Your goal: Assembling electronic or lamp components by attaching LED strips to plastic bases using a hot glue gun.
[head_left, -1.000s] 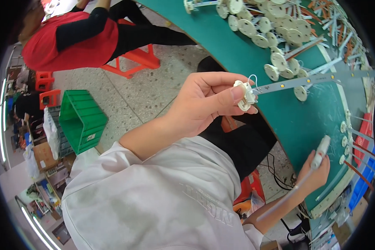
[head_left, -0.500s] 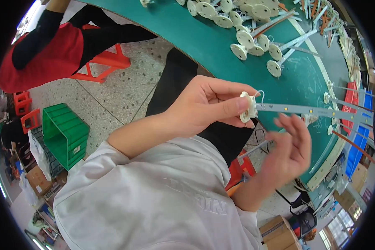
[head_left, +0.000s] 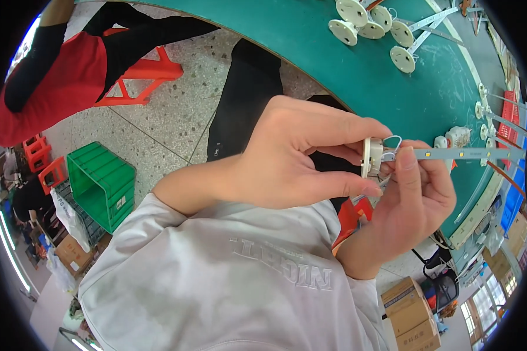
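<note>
Between the thumb and fingers of my left hand [head_left: 304,155] is a round cream lamp base [head_left: 367,158], held by its edges. A narrow LED strip [head_left: 474,154] with small yellow chips runs from the base toward the right. My right hand [head_left: 413,199] pinches that strip close to the base, thumb on top. A short white wire [head_left: 396,138] loops up from the base beside my right fingertips. The joint between strip and base is partly covered by my fingers.
On the green table [head_left: 310,44] lie similar lamp bases with strips [head_left: 402,59]. Farther right are a red basket [head_left: 510,111] and a blue tray [head_left: 512,202]. Left, a person in red [head_left: 64,76] sits by a red stool [head_left: 152,70]; a green crate [head_left: 102,187] stands on the floor.
My right hand has closed on the LED strip beside the base. My left hand has carried the base slightly right, turning its disc edge-on. The view has shifted, showing fewer lamp pieces.
</note>
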{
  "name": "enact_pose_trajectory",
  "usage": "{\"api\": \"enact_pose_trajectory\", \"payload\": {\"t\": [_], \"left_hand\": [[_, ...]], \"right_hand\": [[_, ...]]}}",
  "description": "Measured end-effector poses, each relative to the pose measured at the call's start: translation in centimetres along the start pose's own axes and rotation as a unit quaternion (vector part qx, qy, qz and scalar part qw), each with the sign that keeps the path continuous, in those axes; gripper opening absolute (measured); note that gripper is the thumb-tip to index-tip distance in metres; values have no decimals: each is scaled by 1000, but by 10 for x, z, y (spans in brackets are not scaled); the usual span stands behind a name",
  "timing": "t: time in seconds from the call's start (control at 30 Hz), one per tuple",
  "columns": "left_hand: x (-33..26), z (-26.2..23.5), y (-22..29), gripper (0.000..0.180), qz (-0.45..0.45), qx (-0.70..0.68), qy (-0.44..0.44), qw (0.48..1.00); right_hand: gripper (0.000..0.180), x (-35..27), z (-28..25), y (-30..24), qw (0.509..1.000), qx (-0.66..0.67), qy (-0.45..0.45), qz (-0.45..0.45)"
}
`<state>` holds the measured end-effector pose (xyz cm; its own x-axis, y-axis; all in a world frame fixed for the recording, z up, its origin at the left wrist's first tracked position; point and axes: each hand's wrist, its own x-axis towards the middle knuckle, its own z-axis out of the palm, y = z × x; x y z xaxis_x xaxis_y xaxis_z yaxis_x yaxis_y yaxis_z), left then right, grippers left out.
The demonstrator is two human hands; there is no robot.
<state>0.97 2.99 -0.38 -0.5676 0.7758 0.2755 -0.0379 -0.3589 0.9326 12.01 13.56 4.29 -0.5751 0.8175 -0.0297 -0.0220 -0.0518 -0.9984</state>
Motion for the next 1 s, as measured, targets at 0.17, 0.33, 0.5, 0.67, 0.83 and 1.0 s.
{"api": "enact_pose_trajectory", "payload": {"t": [0.17,0.33,0.5,0.67,0.83,1.0], "left_hand": [[0,4,3,47,-34,-56,-1,998],[-6,6,4,57,-30,-59,-17,998],[-6,2,6,56,-34,-54,-26,998],[-5,-1,7,55,-48,-27,-31,998],[-4,-3,6,57,-43,-25,-28,998],[-4,-5,7,59,-31,-16,-33,999]], "right_hand": [[7,-2,-1,0,999,25,-32,0],[11,-8,1,15,986,144,63,-62],[12,-13,-1,11,995,87,4,-50],[12,-11,-1,11,996,73,-23,-52],[10,-9,4,13,994,95,15,-45],[9,-9,3,13,992,118,-10,-33]]}}
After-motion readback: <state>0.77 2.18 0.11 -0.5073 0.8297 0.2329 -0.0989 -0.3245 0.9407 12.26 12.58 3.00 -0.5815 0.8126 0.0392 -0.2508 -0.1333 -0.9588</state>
